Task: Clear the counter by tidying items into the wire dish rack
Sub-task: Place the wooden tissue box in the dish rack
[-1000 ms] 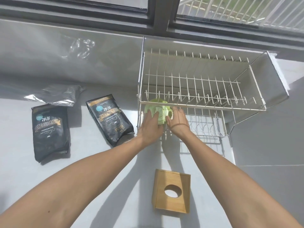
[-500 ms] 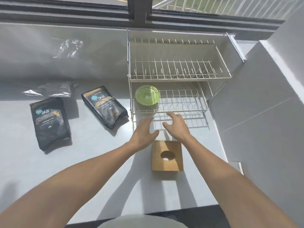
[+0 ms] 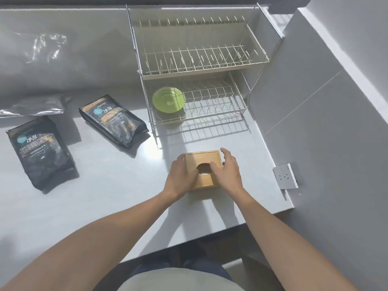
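Our left hand [image 3: 182,179] and right hand [image 3: 227,172] clasp the wooden box [image 3: 203,168] near the counter's [image 3: 105,196] front edge, partly hiding its hole. The green plate [image 3: 168,99] sits in the wire dish rack's [image 3: 199,68] lower tier.

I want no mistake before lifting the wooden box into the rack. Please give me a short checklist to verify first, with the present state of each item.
1. Left hand on the wooden box: ok, it rests on the left side.
2. Right hand on the box: ok, it lies over the top and right edge.
3. Firm hold by the fingers: cannot tell; the box sits on the counter.
4. Free room on the lower shelf of the wire dish rack: ok, right of the green bowl.
5. Upper shelf free: ok.
6. Path from box to rack: ok, nothing between.
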